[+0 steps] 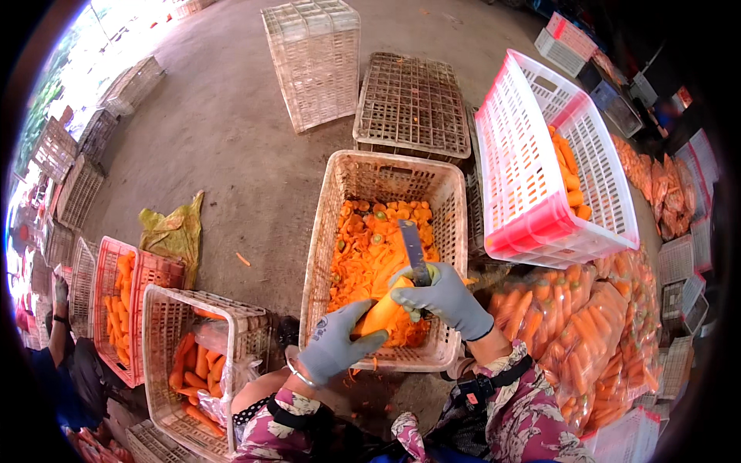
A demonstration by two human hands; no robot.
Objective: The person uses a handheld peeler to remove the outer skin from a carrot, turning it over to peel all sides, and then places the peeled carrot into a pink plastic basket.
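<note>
My left hand (337, 341), in a grey glove, is closed around the lower part of a peeled carrot (380, 312). Opposite it, my right hand (451, 299), also gloved, grips a knife (414, 248) whose broad blade points up and away from me. The right fingers are close to the carrot's far end; whether they touch it is hard to tell. Both hands are over the near part of a worn plastic crate (457, 266), which holds orange peelings (363, 266) and cut carrot ends. The knife's handle is hidden in the glove.
A white and pink crate (532, 166) with carrots stands at the right, above clear bags of carrots (587, 324). At the left are a tilted crate of carrots (185, 297) and a red crate (116, 251). Stacked crates (413, 100) stand beyond. Another person's hand (61, 289) shows far left.
</note>
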